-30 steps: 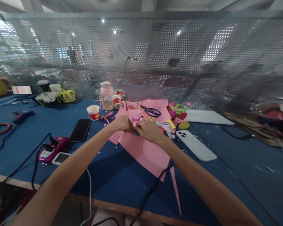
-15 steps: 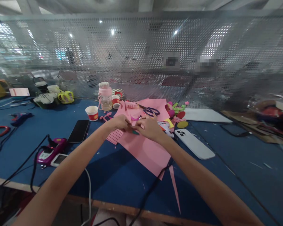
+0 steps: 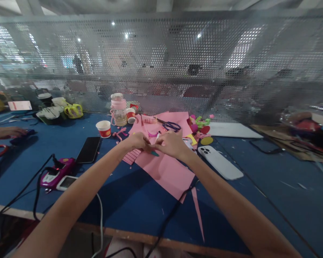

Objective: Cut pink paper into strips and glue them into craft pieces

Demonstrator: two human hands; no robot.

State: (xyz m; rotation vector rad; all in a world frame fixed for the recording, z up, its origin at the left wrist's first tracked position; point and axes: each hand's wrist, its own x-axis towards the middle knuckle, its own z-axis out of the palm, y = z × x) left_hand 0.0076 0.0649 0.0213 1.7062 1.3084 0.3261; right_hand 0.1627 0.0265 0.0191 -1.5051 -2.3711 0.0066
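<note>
My left hand (image 3: 138, 141) and my right hand (image 3: 170, 144) meet fingertip to fingertip above the pink paper (image 3: 170, 172). Both are closed in a pinch, and whatever lies between the fingers is too small or too hidden to name. A small teal piece (image 3: 154, 153) shows just below the fingertips; I cannot tell whether it is held or lies on the paper. Pink paper with lines across it (image 3: 131, 157) sits beside my left hand. Scissors with dark blue handles (image 3: 171, 126) rest on the paper beyond my right hand.
Paper cups (image 3: 104, 129) and a pink-lidded bottle (image 3: 118, 110) stand behind left. A black phone (image 3: 88, 149), purple power strip (image 3: 57, 173) and white phone (image 3: 220, 162) flank the work. Colourful scraps (image 3: 201, 123) lie right. A co-worker's hand (image 3: 9, 132) touches a dark blue tool (image 3: 23, 137).
A co-worker's hand has come in from the far left onto the dark blue tool. My hands stay together, and more of the teal piece shows beneath them.
</note>
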